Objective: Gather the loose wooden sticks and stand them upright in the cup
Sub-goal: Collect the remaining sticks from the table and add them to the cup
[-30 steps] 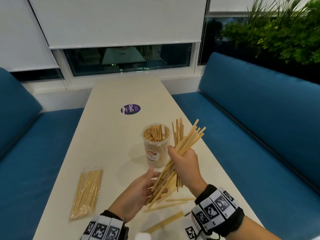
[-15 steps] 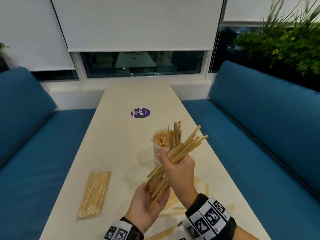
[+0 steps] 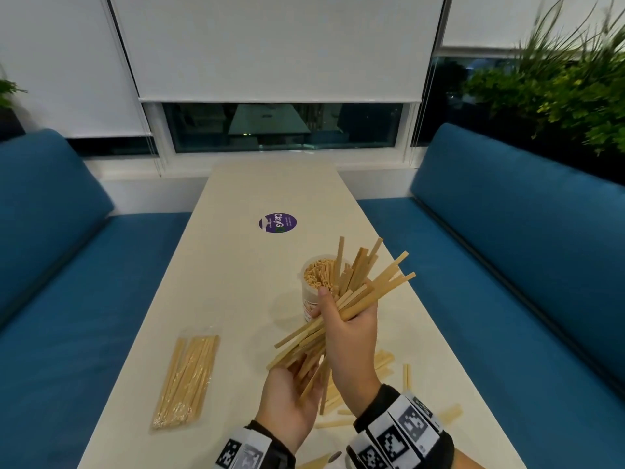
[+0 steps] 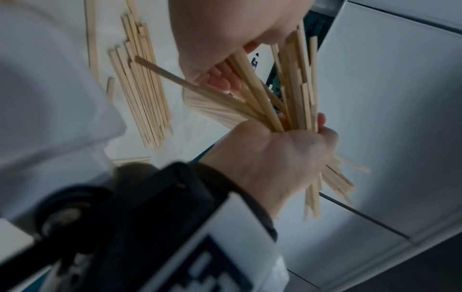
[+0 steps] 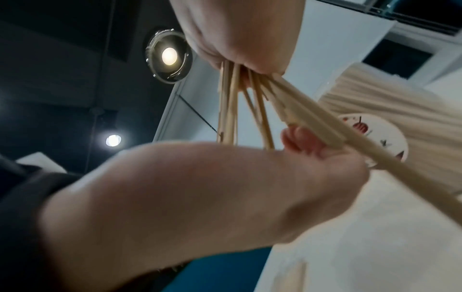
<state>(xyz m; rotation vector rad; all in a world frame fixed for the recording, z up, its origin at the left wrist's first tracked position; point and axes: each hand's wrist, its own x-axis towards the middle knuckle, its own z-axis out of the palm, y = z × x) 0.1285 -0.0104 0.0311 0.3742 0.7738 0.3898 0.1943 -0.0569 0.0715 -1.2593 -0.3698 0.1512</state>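
A fanned bundle of wooden sticks point(image 3: 358, 292) hangs tilted above the table, its tips pointing up and right. My right hand point(image 3: 351, 333) grips the bundle at its middle. My left hand point(image 3: 287, 397), palm up, curls round the lower ends; the left wrist view shows its fingers point(image 4: 322, 134) wrapped on the sticks point(image 4: 295, 94). Just behind the bundle stands the clear cup point(image 3: 309, 299), packed with upright sticks and partly hidden by my right hand. Several loose sticks point(image 3: 384, 360) lie on the table under and beside my hands.
A sealed packet of thin skewers point(image 3: 186, 377) lies at the near left of the cream table point(image 3: 236, 282). A round purple sticker point(image 3: 278, 222) marks the table's far half. Blue benches point(image 3: 507, 265) run along both sides, with plants at the right.
My left hand left the table, slid under the bundle's lower ends and curled round them. The bundle rose off the table in my right hand and fanned wider.
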